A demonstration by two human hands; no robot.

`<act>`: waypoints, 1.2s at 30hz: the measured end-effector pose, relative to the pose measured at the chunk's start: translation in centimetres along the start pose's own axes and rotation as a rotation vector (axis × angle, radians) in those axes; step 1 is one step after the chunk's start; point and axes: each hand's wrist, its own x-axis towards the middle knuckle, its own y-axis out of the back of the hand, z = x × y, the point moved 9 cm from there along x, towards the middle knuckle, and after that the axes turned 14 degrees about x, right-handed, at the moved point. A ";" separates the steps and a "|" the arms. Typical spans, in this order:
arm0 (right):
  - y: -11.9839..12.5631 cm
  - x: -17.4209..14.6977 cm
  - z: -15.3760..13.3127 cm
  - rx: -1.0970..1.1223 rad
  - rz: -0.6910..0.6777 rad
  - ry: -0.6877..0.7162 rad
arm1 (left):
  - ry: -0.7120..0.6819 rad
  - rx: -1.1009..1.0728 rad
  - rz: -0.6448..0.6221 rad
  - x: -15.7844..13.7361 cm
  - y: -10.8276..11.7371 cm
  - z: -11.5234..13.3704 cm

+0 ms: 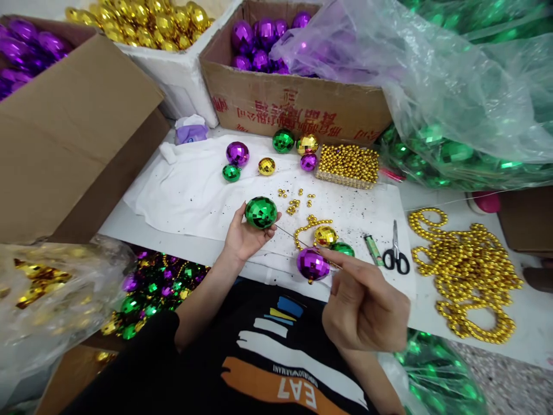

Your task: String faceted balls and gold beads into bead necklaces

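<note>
My left hand [246, 237] is closed around a shiny green mirrored ball [261, 212], held up over the white cloth. Between the fingertips of my right hand [367, 300] is a thin needle [294, 237], its far end pointing toward the green ball; whether it touches the ball I cannot tell. Close to the right hand hangs or lies a purple ball [313, 264], beside a gold ball [325, 236] and a partly covered green ball [343, 249]. A short curve of gold beads [302, 226] lies just behind them.
Behind are loose mirrored balls, including a purple one [237, 154], and a tray of gold beads [348, 164]. To the right lie scissors [396, 253], a green tube [373, 250] and gold bead strings [475, 271]. Cardboard boxes [298, 101] and a plastic bag [453, 75] border the table.
</note>
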 end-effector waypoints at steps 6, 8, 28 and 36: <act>-0.5 0.5 -0.2 0.015 0.056 0.063 | 0.072 -0.098 -0.034 0.2 -0.7 -0.9; -0.6 0.7 -0.3 0.014 0.057 0.072 | 0.069 -0.091 -0.036 0.2 -0.7 -1.0; -3.3 1.1 -0.1 -0.006 -0.017 0.100 | 0.051 -0.043 0.001 0.5 0.7 -1.9; -5.8 0.7 0.5 -0.152 -0.098 0.222 | 0.033 -0.038 0.038 0.4 0.7 -1.9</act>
